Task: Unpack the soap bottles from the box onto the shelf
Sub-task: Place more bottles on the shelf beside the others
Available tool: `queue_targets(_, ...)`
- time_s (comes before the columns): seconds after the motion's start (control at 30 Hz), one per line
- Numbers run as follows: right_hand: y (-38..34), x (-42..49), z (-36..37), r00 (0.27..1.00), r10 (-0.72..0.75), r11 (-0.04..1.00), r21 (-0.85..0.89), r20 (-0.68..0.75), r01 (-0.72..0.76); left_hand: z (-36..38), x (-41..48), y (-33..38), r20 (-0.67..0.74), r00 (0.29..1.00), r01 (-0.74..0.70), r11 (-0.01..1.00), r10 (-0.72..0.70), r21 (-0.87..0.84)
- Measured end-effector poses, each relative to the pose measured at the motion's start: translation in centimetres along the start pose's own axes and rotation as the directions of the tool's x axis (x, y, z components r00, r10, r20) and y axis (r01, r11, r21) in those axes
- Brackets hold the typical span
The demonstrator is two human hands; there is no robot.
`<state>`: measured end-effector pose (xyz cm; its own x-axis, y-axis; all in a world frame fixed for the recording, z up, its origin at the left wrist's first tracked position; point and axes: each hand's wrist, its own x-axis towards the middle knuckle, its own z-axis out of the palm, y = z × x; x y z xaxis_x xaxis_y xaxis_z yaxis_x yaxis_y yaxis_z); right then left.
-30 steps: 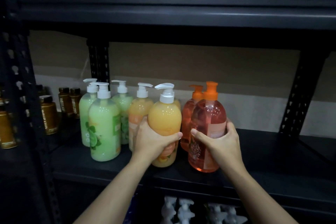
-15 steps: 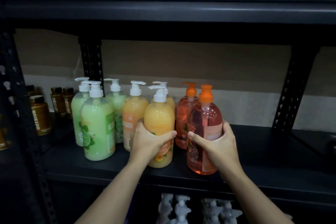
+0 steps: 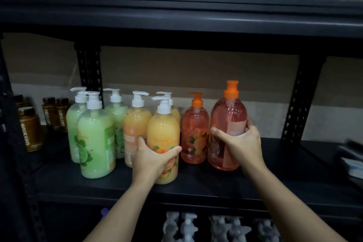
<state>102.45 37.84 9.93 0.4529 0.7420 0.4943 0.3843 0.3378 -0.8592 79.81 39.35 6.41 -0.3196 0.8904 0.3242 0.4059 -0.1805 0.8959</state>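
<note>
My left hand (image 3: 152,158) grips a yellow soap bottle (image 3: 164,135) with a white pump, standing near the front of the black middle shelf (image 3: 196,186). My right hand (image 3: 242,144) wraps around a clear orange soap bottle (image 3: 227,124) with an orange pump, to the right. A second orange bottle (image 3: 194,133) stands between them, further back. Two more yellow bottles (image 3: 135,124) and three green bottles (image 3: 96,139) with white pumps line up to the left. The box is out of view.
Brown jars (image 3: 29,127) stand at the far left of the shelf. Black perforated posts (image 3: 298,100) frame the bay. The upper shelf (image 3: 176,6) carries green and orange bottles. White pump tops (image 3: 196,226) show on the shelf below. Flat packs (image 3: 351,161) lie at the right.
My right hand has moved the clear orange bottle to the right and back, opening a gap that shows the second orange bottle. My left hand stays on the yellow bottle.
</note>
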Motion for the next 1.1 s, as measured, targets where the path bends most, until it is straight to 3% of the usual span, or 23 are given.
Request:
queue_targets(0.77,3.6,4.4,2.2,0.994,0.112,0.991,-0.067,-0.018,-0.113,1.4,0.3,-0.1,-0.033,0.999,-0.020,0.999,0.019,-0.040)
queue_targets(1.1,5.0,3.6,2.6,0.989,0.146,0.986,-0.085,-0.006,-0.146,1.8,0.4,-0.7,-0.126,0.992,-0.021,0.998,0.029,0.067)
